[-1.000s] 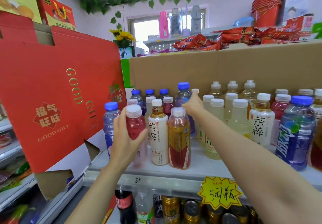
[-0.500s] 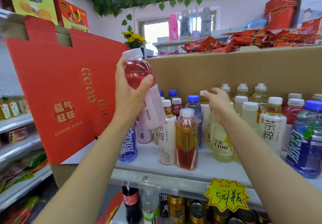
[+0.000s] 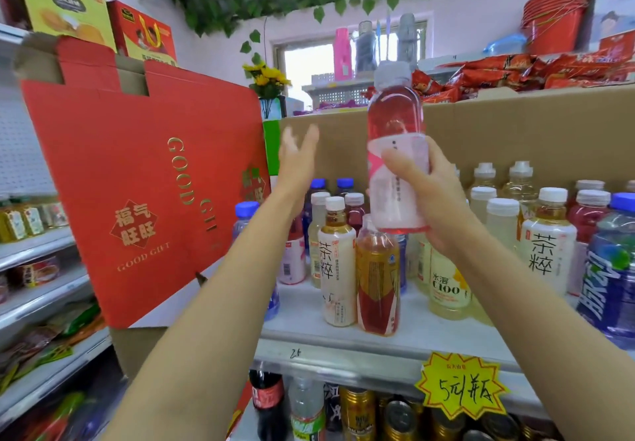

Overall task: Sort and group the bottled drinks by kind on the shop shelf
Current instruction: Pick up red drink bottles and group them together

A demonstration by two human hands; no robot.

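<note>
Pink bottle held upright above the shelf by the right hand; left hand beside it, fingers spread, holding nothing.

- The scene is evenly and brightly lit; only faint shadows are cast.
- The window at the back is blown out to white by daylight.
- The left hand is smeared by motion blur.
- Straight lines are bent toward the edges by the wide-angle lens.
- Fine print on labels is softened throughout.
</note>
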